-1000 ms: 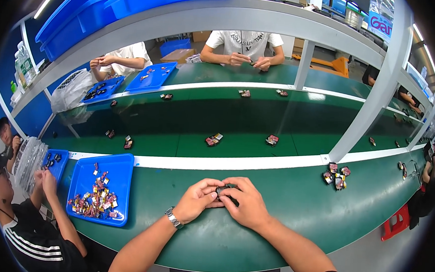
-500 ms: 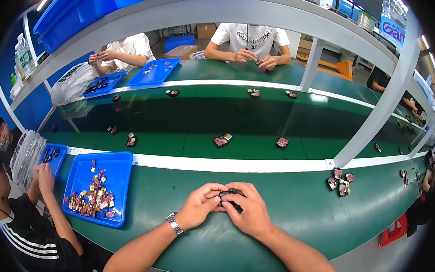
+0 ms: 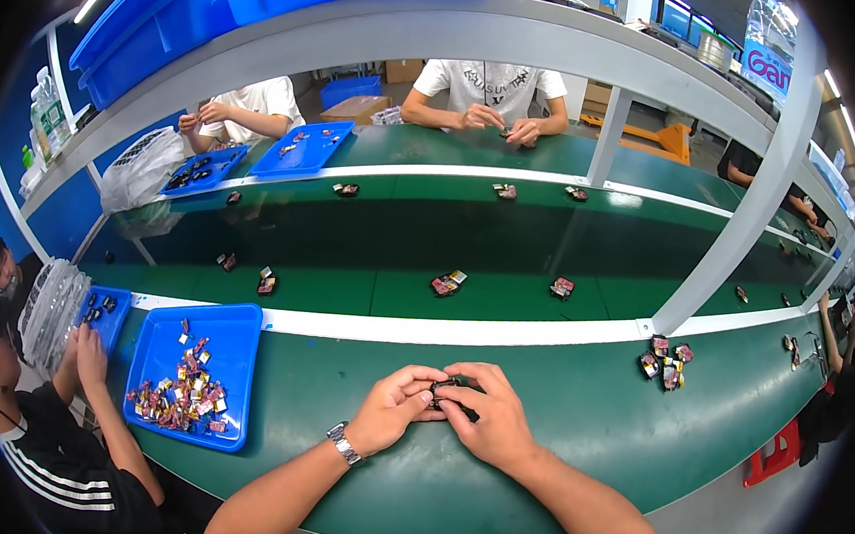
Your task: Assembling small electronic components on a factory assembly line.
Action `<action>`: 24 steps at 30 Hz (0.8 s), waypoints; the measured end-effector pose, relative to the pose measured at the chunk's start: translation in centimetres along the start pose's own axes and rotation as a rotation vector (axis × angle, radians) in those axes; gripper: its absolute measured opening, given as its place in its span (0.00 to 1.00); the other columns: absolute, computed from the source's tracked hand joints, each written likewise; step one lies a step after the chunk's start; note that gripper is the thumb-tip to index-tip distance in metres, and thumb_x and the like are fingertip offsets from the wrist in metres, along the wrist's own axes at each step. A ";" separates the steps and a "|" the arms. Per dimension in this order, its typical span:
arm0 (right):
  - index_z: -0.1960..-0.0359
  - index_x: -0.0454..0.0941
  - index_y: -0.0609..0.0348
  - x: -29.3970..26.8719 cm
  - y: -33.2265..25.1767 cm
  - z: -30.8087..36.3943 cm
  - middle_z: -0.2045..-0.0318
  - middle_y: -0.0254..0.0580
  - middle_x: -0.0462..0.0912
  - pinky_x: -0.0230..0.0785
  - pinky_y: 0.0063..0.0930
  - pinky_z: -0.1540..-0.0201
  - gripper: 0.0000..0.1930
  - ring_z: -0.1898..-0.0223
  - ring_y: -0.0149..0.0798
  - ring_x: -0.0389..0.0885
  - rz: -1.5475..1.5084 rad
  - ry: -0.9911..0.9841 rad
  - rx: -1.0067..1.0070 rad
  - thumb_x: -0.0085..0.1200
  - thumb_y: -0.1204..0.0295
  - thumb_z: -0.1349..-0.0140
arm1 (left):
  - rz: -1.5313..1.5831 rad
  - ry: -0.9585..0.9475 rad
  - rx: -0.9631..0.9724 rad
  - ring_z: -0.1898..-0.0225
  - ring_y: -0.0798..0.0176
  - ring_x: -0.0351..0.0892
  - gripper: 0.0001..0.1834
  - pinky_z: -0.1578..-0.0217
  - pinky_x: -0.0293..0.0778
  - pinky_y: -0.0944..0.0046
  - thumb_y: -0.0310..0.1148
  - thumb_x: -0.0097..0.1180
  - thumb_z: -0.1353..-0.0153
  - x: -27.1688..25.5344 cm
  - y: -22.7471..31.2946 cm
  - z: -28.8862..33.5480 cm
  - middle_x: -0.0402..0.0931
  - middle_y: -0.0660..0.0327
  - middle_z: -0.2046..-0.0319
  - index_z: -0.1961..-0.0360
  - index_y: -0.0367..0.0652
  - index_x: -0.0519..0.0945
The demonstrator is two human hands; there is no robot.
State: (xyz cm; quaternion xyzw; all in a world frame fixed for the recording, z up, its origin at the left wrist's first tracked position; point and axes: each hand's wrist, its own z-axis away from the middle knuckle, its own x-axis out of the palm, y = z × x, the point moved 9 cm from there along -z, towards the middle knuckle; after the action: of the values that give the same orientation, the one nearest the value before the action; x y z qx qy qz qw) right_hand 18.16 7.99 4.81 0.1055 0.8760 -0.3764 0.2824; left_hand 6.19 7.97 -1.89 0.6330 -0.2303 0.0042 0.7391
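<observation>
Both my hands meet above the green worktop, with a small black plastic casing (image 3: pixel 447 386) between their fingertips. My left hand (image 3: pixel 391 412) is closed on its left side, thumb and fingers pinching it. From the right, my right hand (image 3: pixel 493 420) grips the same piece, its thumb and index finger pressed against the casing. The fingers cover most of the casing, so its inside cannot be made out. To the left of my hands stands a blue tray (image 3: pixel 250 379) holding a heap of small red, yellow and white electronic parts (image 3: pixel 185 389).
Several assembled pieces (image 3: pixel 674 365) lie clustered at the right by a white post (image 3: pixel 733 227). Beyond a white rail (image 3: pixel 424 330), more pieces sit on the green conveyor belt (image 3: pixel 370 239). Co-workers sit at the left and across. A shelf (image 3: pixel 413 31) spans overhead.
The pieces on the belt have slid slightly to the right. The view has tilted a little. My hands stay together on the casing, with only slight finger movement.
</observation>
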 end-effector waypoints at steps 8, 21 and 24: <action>0.61 0.84 0.58 -0.2 -1.0 -0.1 0.49 0.44 0.78 0.73 0.37 0.49 0.13 0.47 0.49 0.75 0.014 0.022 -0.023 0.62 0.80 0.50 | -0.036 0.027 0.033 0.45 0.59 0.76 0.15 0.45 0.78 0.59 0.22 0.44 0.30 -0.4 -0.4 -0.3 0.74 0.51 0.47 0.44 0.34 0.69; 0.64 0.84 0.57 -1.0 -1.2 -0.4 0.50 0.43 0.79 0.72 0.38 0.47 0.11 0.46 0.48 0.75 -0.040 0.067 -0.018 0.63 0.79 0.51 | 0.088 -0.024 0.081 0.44 0.56 0.76 0.14 0.44 0.77 0.54 0.26 0.48 0.31 -0.3 0.3 -0.1 0.72 0.48 0.43 0.45 0.35 0.69; 0.64 0.84 0.57 -0.9 -1.1 -0.4 0.51 0.42 0.79 0.73 0.37 0.48 0.10 0.47 0.48 0.75 -0.059 0.072 -0.026 0.63 0.79 0.51 | 0.096 -0.022 0.085 0.44 0.56 0.76 0.15 0.44 0.78 0.54 0.25 0.48 0.31 -0.3 0.0 0.2 0.72 0.48 0.43 0.45 0.35 0.69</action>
State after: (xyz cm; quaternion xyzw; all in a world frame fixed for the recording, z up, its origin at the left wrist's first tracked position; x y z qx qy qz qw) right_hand 18.27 7.48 6.19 0.0893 0.8931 -0.3693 0.2408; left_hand 5.81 7.85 -1.97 0.6521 -0.2679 0.0426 0.7079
